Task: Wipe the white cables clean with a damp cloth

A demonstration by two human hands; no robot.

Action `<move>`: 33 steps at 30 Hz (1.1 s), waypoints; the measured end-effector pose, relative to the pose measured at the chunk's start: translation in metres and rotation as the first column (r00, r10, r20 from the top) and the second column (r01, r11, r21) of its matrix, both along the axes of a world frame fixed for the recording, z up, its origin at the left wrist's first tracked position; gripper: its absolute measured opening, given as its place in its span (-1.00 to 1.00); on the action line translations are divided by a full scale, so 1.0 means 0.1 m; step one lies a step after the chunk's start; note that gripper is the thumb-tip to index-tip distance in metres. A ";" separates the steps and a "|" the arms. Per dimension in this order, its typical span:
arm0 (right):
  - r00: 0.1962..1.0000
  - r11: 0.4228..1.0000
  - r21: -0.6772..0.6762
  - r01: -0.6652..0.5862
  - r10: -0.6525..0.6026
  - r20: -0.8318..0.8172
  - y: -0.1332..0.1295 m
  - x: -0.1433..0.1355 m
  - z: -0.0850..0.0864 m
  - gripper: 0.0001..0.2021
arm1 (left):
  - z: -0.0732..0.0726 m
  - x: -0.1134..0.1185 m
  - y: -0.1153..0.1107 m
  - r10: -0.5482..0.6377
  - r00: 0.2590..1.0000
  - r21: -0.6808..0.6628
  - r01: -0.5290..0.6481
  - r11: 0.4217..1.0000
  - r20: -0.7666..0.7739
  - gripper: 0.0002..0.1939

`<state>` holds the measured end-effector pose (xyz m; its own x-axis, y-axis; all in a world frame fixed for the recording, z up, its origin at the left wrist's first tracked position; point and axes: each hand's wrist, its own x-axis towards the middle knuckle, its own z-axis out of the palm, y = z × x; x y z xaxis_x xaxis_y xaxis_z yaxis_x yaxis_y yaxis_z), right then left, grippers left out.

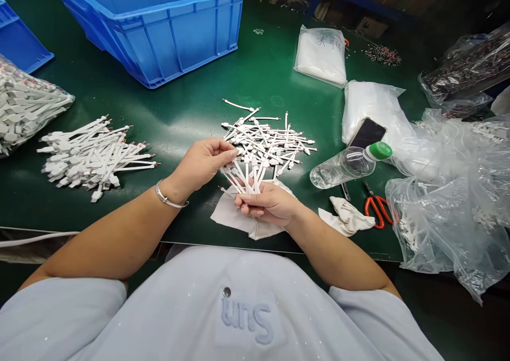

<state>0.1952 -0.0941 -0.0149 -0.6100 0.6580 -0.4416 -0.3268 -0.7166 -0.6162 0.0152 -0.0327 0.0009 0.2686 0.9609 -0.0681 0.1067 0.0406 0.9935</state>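
Note:
My right hand [269, 204] is closed round the lower ends of several short white cables [255, 178], which fan out upward from its fingers. At the left side of this fan, my left hand [207, 162] pinches with thumb and forefinger at a cable end; the exact piece is partly hidden by the fingers. Just beyond both hands lies a loose pile of white cables [271, 138] with small connectors and reddish tips. Under my right hand a white cloth [229, 212] lies on the green table [191, 109]. Another heap of white cables [91, 156] rests to the left.
A blue bin [179, 37] stands at the back left, a bag of cables [27, 103] at far left. On the right are a bottle [342, 167], a phone [366, 132], red-handled scissors [376, 207], a crumpled cloth [348, 215] and plastic bags [458, 212].

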 end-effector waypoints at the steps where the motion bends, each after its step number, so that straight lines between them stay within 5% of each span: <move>1: 1.000 1.000 0.003 -0.001 0.001 0.001 0.00 0.00 0.00 -0.58 | 0.00 0.00 0.00 0.000 1.000 0.001 0.000 1.000 -0.001 -0.73; 21: 0.999 0.999 0.032 0.021 -0.022 0.034 0.00 0.00 0.00 -0.56 | -0.03 0.02 -0.02 0.004 0.999 0.151 -0.013 0.988 0.054 -0.77; 24: 0.997 0.996 0.075 0.043 -0.048 0.068 0.01 0.00 -0.03 -0.63 | 0.00 0.04 -0.10 0.073 0.997 0.366 -0.080 0.927 0.033 -0.81; 29: 0.978 0.977 0.194 0.083 -0.117 0.172 0.01 -0.02 -0.07 -0.67 | 0.01 0.06 -0.25 0.166 0.986 0.665 -0.125 0.736 0.002 -0.89; 33: 0.974 0.975 0.198 0.104 -0.140 0.177 0.02 -0.02 -0.09 -0.67 | 0.04 0.04 -0.22 0.255 0.961 0.575 -0.267 0.773 0.103 -0.87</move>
